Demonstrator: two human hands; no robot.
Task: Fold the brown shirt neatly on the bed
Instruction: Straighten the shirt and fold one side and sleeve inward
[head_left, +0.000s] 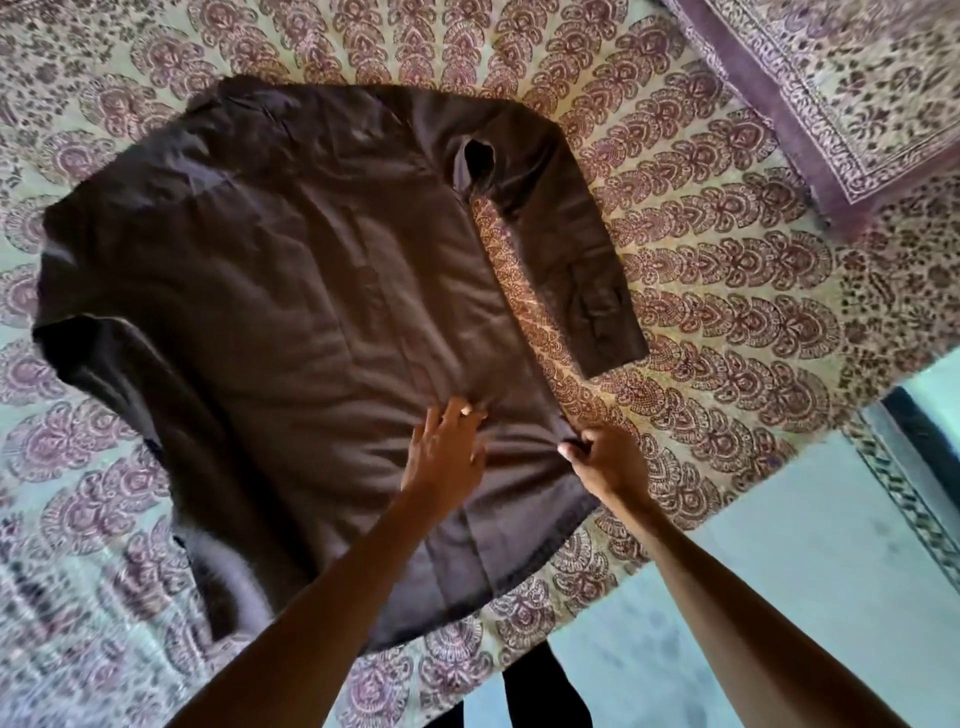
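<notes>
The brown shirt (291, 312) lies spread flat on the patterned bedspread (727, 270), collar end far, hem toward me. Its right sleeve (566, 249) runs down alongside the body with a strip of bedspread showing between them. The left sleeve (130, 384) lies along the left side. My left hand (447, 447) rests flat on the lower body of the shirt with fingers spread. My right hand (605, 460) pinches the shirt's right side edge near the hem, and the cloth puckers between the two hands.
A pillow (841, 93) in matching print lies at the top right of the bed. The bed's edge runs along the lower right, with pale floor (779, 561) beyond it. My dark trouser legs (540, 691) show at the bottom.
</notes>
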